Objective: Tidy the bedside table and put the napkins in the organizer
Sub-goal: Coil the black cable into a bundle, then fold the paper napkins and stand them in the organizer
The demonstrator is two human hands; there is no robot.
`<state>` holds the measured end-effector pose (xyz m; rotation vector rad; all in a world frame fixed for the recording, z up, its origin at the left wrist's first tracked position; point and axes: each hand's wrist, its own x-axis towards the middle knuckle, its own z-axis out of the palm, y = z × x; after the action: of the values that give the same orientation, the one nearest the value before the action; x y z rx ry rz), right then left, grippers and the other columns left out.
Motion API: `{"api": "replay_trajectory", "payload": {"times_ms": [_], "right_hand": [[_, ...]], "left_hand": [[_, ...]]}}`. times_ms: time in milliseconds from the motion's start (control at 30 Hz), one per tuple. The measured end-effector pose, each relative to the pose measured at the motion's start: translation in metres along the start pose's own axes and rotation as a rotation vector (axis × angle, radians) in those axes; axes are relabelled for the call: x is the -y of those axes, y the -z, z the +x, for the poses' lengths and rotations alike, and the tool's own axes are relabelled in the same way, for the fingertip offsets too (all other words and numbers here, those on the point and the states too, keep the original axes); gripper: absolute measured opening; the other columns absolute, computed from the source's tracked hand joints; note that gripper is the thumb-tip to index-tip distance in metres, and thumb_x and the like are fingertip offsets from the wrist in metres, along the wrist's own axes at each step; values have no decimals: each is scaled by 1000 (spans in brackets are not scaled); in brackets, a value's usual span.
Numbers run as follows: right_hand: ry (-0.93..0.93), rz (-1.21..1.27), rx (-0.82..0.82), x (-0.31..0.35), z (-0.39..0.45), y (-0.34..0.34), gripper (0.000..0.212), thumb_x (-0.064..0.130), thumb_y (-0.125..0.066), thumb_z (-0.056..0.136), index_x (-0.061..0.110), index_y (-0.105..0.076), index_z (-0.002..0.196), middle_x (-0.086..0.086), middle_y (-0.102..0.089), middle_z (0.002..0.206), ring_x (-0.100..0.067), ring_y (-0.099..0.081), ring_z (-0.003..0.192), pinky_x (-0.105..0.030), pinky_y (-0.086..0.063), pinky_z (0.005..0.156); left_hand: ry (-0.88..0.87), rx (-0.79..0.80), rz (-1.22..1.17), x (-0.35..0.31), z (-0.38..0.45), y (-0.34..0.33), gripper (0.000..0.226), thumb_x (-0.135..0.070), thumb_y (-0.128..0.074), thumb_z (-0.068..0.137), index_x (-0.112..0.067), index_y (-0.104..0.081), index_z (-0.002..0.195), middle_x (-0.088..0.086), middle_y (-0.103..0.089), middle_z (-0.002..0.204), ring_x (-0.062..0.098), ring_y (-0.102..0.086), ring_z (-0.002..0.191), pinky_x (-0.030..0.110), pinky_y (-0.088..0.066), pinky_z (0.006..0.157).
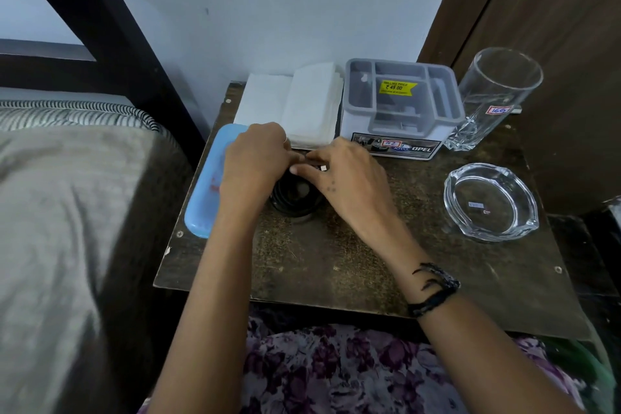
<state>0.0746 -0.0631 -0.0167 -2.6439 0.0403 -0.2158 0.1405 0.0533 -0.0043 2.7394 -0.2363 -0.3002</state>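
Note:
A coiled black cable (295,202) lies on the dark wooden bedside table (353,265). My left hand (255,161) and my right hand (346,175) meet over its far side, fingers closed on the cable; a small silver plug end shows at my right fingertips. A stack of white napkins (295,101) sits at the back of the table, just behind my hands. To its right stands the grey and white plastic organizer (400,104) with a yellow price sticker, its compartments showing nothing inside.
A light blue case (208,185) lies along the table's left edge, partly under my left hand. A tall empty glass (494,94) stands at the back right, a glass ashtray (490,202) in front of it. A bed is on the left.

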Motion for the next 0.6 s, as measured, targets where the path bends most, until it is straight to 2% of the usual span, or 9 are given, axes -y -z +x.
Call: {"api": "replay_trajectory", "payload": {"times_ms": [100, 200, 267, 300, 400, 433, 500, 600], "right_hand": [[12, 95, -146, 10, 4, 2, 35, 36, -55, 92, 13, -63, 117, -7, -61, 110, -23, -60, 99, -36, -50, 79], [-28, 140, -219, 17, 11, -1, 38, 26, -51, 96, 8, -53, 129, -9, -57, 122, -25, -58, 108, -34, -45, 86], [-50, 107, -227, 20, 15, -7, 39, 24, -48, 97, 5, -48, 131, -13, -56, 123, -29, -55, 111, -35, -44, 86], [-57, 92, -231, 22, 17, -10, 38, 23, -47, 97, 4, -48, 129, -14, -55, 122, -30, -54, 111, -36, -43, 85], [-108, 56, -204, 28, 29, -22, 29, 21, -44, 98, 4, -48, 121, -15, -54, 116, -33, -52, 107, -35, -40, 79], [-143, 39, -185, 30, 35, -25, 26, 20, -44, 98, 5, -47, 119, -16, -53, 116, -33, -52, 106, -34, -40, 78], [-204, -1, -152, 32, 47, -32, 24, 13, -43, 97, 4, -45, 119, -21, -50, 121, -35, -53, 106, -34, -40, 79], [-275, -50, -55, 34, 64, -37, 38, 3, -42, 94, -2, -35, 131, -32, -36, 134, -41, -48, 116, -36, -42, 88]], "left_hand": [[-34, -239, -138, -7, 2, 0, 14, -18, -58, 86, -8, -67, 91, 13, -65, 93, 31, -60, 93, 31, -39, 70], [-38, -464, -244, -12, 8, 1, 22, -3, -47, 85, -7, -66, 97, 10, -67, 100, 28, -58, 95, 32, -40, 73], [-30, -521, -211, -10, 13, 0, 23, 3, -44, 85, -7, -62, 96, 11, -62, 99, 26, -54, 96, 32, -36, 73], [-30, -525, -164, -8, 14, -1, 21, 4, -45, 85, -7, -60, 96, 14, -60, 98, 27, -51, 99, 33, -37, 77], [12, -445, 16, -4, 20, -4, 17, 0, -48, 88, 2, -57, 101, 22, -61, 105, 36, -45, 116, 39, -31, 102], [33, -403, 56, -4, 24, -3, 14, -2, -48, 88, 3, -56, 99, 23, -60, 107, 37, -45, 116, 41, -30, 103], [75, -336, 70, -4, 35, 1, 14, -5, -49, 90, 3, -53, 101, 23, -57, 113, 37, -48, 113, 40, -36, 94], [142, -273, 51, -4, 52, 3, 27, -11, -53, 91, 3, -50, 114, 22, -51, 125, 36, -49, 116, 37, -42, 87]]}}
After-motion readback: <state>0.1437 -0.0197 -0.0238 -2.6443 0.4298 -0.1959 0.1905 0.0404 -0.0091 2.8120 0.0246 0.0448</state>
